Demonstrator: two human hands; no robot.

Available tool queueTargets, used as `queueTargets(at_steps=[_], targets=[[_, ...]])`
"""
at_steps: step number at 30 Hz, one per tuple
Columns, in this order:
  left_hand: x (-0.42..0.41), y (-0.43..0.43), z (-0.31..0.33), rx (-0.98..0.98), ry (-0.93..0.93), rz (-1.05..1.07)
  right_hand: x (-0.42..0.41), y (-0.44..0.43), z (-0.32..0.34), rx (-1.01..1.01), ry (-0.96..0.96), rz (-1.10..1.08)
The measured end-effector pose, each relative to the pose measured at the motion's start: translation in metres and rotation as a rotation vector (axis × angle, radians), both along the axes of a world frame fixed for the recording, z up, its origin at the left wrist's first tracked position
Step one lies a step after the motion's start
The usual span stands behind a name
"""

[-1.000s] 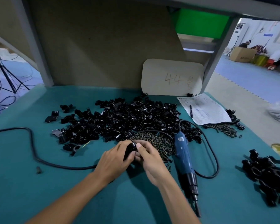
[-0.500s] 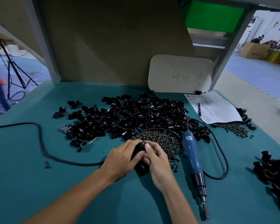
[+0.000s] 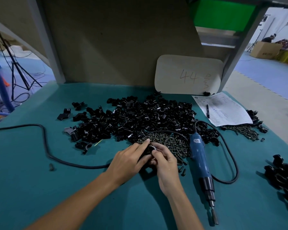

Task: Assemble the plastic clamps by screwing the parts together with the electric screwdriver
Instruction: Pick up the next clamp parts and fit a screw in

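One black cable [image 3: 45, 143] runs in from the left edge of the teal table [image 3: 32, 201], bends toward the person and passes out of sight under the left hand. A lone small part [image 3: 51, 167] lies just on its near side. Behind, a wide pile [image 3: 136, 118] of black clamp parts spreads across the middle of the table. The left hand [image 3: 129, 161] is curled round a black clamp [image 3: 148, 151] at the pile's near edge, with its forefinger stretched over the top. The right hand [image 3: 165, 163] meets it from the other side, thumb and forefinger pinching the same clamp. Whether a screw sits between those fingertips cannot be told. A bed of screws [image 3: 171, 143] lies just beyond and right of the hands, touching the pile. The blue screwdriver [image 3: 200, 156] lies flat just right of the right hand, untouched. Its bit points toward the person and its cord loops round its right side. Behind it a pale card [image 3: 188, 74] marked 44 leans on the back panel. Right of the card lies a printed sheet [image 3: 223, 112] with a pen [image 3: 207, 110] on it and loose screws [image 3: 243, 130] at its near edge. At the far right sits a black heap [image 3: 284, 178] of clamps, well apart from the hands
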State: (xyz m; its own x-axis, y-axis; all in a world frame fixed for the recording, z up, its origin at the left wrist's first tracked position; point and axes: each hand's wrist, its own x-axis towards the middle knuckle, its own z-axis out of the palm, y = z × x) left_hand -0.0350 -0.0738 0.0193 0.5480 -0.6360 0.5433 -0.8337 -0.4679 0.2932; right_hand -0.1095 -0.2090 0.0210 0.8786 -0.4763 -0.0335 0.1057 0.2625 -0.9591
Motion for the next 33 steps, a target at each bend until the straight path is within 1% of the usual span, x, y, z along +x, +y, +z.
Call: queueTargets(at_steps=[2,4,6,8,10,13,14,16,19,21,24,27,33], targets=[[0.0005,0.0003,0.0000,-0.005,0.043,0.013,0.0003,-0.0013,-0.0011,0.015,0.004,-0.007],[0.0010,0.0010,-0.0011,-0.019,0.088,0.012,-0.0010,-0.0020,-0.0016,-0.020,0.003,0.059],[0.0017,0.0011,-0.0014,-0.027,0.110,0.015,-0.0031,-0.0001,-0.0018,-0.102,-0.002,0.093],[0.0026,0.0013,-0.0011,-0.044,0.121,0.030,-0.0037,0.0023,-0.0030,-0.215,0.017,0.061],[0.0018,0.0015,-0.0008,-0.059,0.120,0.041,-0.0035,0.0026,-0.0030,-0.261,0.033,0.085],[0.0013,0.0013,0.0001,-0.059,0.096,0.047,-0.0043,0.0001,-0.0008,-0.100,-0.007,0.191],[0.0009,0.0009,0.0002,-0.058,0.082,0.048,-0.0049,-0.0001,0.0008,-0.065,-0.015,0.194],[0.0001,0.0008,0.0009,-0.057,0.066,0.047,-0.0049,0.0006,0.0011,-0.069,-0.015,0.146],[-0.0003,0.0010,0.0003,-0.060,0.051,0.037,-0.0039,0.0000,-0.0019,-0.092,-0.020,0.019],[-0.0001,0.0007,0.0000,-0.056,0.048,0.026,-0.0041,-0.0020,-0.0017,-0.146,-0.019,-0.047],[0.0008,0.0008,-0.0002,-0.061,0.049,0.023,-0.0062,-0.0016,0.0000,-0.196,-0.013,-0.029],[0.0003,0.0019,-0.0001,-0.070,0.056,0.034,-0.0081,-0.0007,0.0013,-0.143,-0.001,0.021],[0.0013,0.0013,-0.0018,-0.072,0.066,0.027,-0.0061,-0.0032,-0.0015,-0.097,-0.007,0.039]])
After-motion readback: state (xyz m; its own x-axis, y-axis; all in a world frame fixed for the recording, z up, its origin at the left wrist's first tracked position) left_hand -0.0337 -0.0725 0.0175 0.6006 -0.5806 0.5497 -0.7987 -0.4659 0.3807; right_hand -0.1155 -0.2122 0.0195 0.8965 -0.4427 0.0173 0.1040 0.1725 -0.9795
